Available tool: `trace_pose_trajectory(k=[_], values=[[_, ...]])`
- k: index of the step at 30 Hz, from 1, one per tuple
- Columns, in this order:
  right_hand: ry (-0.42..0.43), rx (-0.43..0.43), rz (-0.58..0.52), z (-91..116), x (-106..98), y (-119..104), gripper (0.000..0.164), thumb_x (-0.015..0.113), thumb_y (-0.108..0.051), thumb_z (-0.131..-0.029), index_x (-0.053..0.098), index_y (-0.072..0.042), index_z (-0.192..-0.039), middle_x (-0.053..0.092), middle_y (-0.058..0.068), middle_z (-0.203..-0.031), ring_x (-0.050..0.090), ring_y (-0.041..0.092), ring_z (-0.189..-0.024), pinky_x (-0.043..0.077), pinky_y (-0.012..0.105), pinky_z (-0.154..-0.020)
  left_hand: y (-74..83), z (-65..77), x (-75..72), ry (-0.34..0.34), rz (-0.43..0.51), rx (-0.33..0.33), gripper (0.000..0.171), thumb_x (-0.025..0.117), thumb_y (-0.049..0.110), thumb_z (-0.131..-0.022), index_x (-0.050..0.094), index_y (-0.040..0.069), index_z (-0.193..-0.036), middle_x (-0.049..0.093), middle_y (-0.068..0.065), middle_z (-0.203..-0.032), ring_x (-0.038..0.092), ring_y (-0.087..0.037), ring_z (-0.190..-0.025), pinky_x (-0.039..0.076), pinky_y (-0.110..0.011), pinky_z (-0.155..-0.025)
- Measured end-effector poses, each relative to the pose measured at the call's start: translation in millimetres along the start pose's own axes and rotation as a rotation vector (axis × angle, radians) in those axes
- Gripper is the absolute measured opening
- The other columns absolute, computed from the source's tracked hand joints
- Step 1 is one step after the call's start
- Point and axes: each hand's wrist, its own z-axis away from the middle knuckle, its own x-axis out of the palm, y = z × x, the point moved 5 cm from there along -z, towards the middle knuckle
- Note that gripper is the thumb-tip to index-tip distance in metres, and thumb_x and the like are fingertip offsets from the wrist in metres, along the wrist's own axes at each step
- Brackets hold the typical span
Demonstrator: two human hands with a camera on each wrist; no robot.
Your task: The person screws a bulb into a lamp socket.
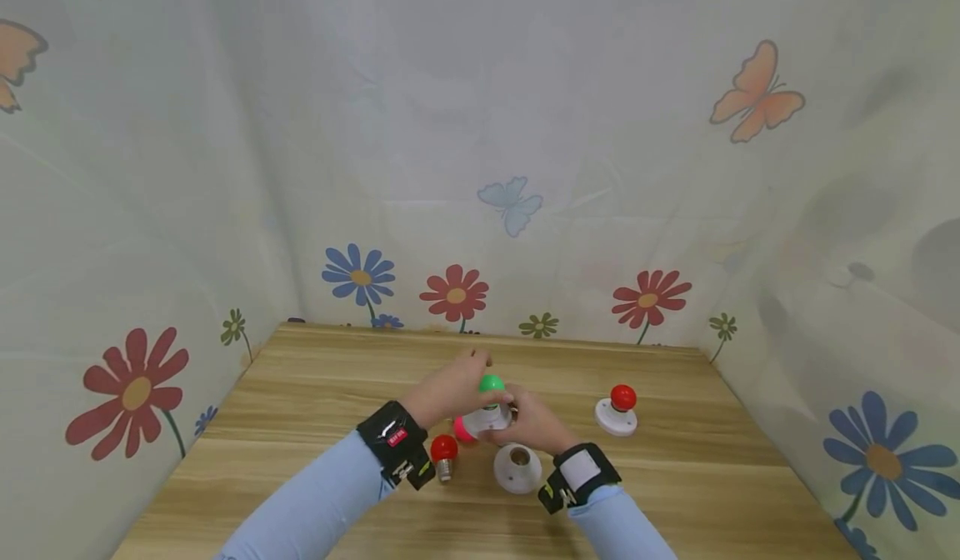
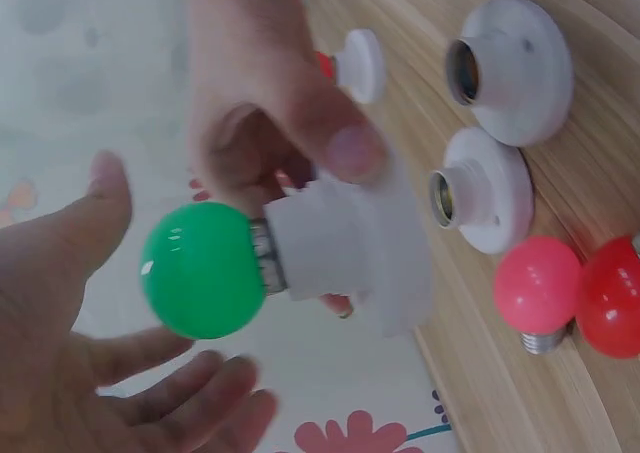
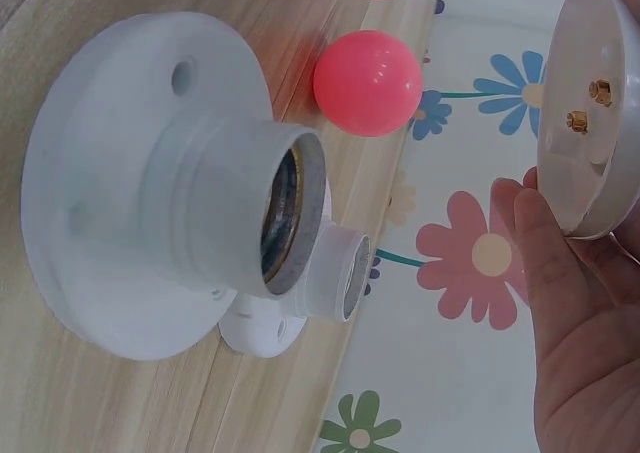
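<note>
1. Green bulb sits in a white socket, held above the table; some thread shows.
2. I see right hand pinching the socket; left hand spread wide beside the bulb.
3. Risk, my guess: one-handed grip slips, both drop.

My left forearm and right forearm, both in light-blue fabric sleeves, reach forward and angle inward, a black strap round each wrist. My bare left hand spreads thumb and fingers apart; beside it, my bare right hand grips between thumb and fingers.
</note>
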Motion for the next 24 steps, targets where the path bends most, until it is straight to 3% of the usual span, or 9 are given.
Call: trace_pose_trajectory(k=[4, 8, 16, 20, 24], values=[[-0.007, -0.003, 0.003, -0.4, 1.4, -0.8, 0.052, 0.08, -0.032, -0.078, 0.058, -0.017, -0.123, 0.065, -0.002, -0.112, 0.063, 0.012, -0.096, 0.055, 0.027, -0.083, -2.3, 1.0, 3.7, 0.064, -0.062, -0.033, 0.064, 0.069, 0.055, -0.081, 0.054, 0.004, -0.117, 0.052, -0.005, -0.099, 0.053, -0.014, -0.078, 0.052, -0.019, -0.066], [-0.017, 0.007, -0.002, -0.6, 2.7, 0.8, 0.054, 0.08, -0.033, -0.078, 0.057, -0.016, -0.124, 0.065, -0.002, -0.114, 0.063, 0.011, -0.097, 0.055, 0.028, -0.083, -2.4, 1.3, 6.3, 0.09, -0.09, -0.02, 0.059, 0.069, 0.054, -0.081, 0.054, 0.005, -0.111, 0.051, -0.003, -0.093, 0.052, -0.012, -0.074, 0.049, -0.016, -0.06], [-0.024, 0.036, -0.019, -0.5, 2.4, 3.3, 0.057, 0.079, -0.033, -0.078, 0.056, -0.016, -0.127, 0.064, -0.001, -0.117, 0.063, 0.013, -0.099, 0.055, 0.03, -0.084, 1.9, 2.8, 4.1, 0.094, -0.116, 0.032, 0.05, 0.074, 0.046, -0.081, 0.056, 0.007, -0.108, 0.051, -0.001, -0.091, 0.052, -0.01, -0.075, 0.048, -0.014, -0.063], [-0.018, 0.016, -0.01, 0.6, 1.8, 1.9, 0.056, 0.079, -0.031, -0.078, 0.055, -0.016, -0.127, 0.063, -0.002, -0.117, 0.062, 0.014, -0.101, 0.053, 0.03, -0.086, 8.5, 3.1, 2.0, 0.053, -0.094, 0.099, 0.033, 0.077, 0.022, -0.083, 0.061, 0.008, -0.109, 0.058, -0.002, -0.101, 0.055, -0.012, -0.086, 0.051, -0.018, -0.075], [-0.008, -0.008, 0.003, 1.4, 2.4, 2.4, 0.056, 0.079, -0.032, -0.079, 0.055, -0.017, -0.127, 0.063, -0.003, -0.118, 0.061, 0.014, -0.103, 0.052, 0.031, -0.09, 13.1, 3.0, -0.2, -0.008, -0.049, 0.117, 0.032, 0.074, 0.003, -0.082, 0.064, 0.009, -0.111, 0.063, -0.002, -0.108, 0.057, -0.013, -0.094, 0.052, -0.025, -0.087]])
